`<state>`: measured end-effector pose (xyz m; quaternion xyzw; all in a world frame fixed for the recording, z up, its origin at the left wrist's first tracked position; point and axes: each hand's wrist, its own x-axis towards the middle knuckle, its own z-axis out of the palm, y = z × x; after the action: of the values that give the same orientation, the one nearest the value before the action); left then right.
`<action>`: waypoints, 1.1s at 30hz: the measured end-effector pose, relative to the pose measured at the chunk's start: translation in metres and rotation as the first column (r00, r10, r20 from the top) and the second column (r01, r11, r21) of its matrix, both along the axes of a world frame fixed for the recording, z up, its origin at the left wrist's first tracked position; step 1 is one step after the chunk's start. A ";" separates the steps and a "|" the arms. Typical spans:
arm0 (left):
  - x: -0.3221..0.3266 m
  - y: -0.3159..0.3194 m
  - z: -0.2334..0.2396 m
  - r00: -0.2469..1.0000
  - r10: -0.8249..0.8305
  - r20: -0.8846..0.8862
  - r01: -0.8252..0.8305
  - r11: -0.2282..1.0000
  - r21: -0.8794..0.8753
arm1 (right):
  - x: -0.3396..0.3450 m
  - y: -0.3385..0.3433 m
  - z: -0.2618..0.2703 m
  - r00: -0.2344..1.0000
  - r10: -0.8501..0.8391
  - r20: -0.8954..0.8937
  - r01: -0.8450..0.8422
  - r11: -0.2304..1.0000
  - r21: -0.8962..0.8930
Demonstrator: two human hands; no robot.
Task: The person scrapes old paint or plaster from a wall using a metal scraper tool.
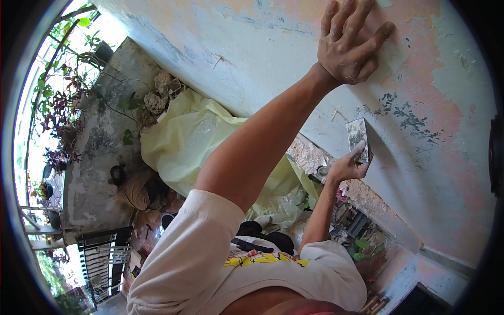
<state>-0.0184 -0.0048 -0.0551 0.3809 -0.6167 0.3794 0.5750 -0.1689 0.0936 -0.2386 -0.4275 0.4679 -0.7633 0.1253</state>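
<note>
My left hand reaches up to the painted wall, its fingers spread and holding nothing. Its fingers seem to rest on the surface. Lower down, my right hand grips a flat rectangular tool smeared with plaster, perhaps a scraper or a block. The thumb lies across its face. The tool is close to the wall; whether it touches cannot be told. Patches of pink, pale blue and dark grey show where the wall's paint is worn. White dust covers the fingers of both hands.
A pale yellow sheet drapes over things along the wall's foot. Paint flakes cover a ledge below my right hand. Rubble and a woven basket-like object lie by a low concrete wall. Plants and a metal gate stand left.
</note>
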 end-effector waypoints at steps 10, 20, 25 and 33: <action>0.014 -0.005 0.003 0.997 0.055 0.060 -0.050 0.995 -0.089 | 0.004 -0.006 0.052 0.995 0.023 -0.094 -0.027 0.999 -0.038; -0.006 -0.002 0.002 0.997 0.062 0.038 -0.062 0.998 -0.003 | 0.005 -0.022 0.051 0.991 0.031 -0.127 -0.036 0.999 -0.038; 0.000 -0.003 0.000 0.999 0.042 0.028 -0.042 0.999 -0.019 | 0.003 -0.007 0.038 0.989 -0.084 -0.124 0.079 0.996 -0.041; 0.007 -0.015 0.001 0.996 0.044 0.077 -0.033 0.990 -0.137 | 0.008 -0.008 0.022 0.998 -0.061 -0.018 0.062 0.996 0.058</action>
<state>-0.0111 -0.0194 -0.0539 0.3374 -0.6046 0.4463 0.5670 -0.1608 0.0858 -0.2163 -0.4154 0.5041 -0.7491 0.1105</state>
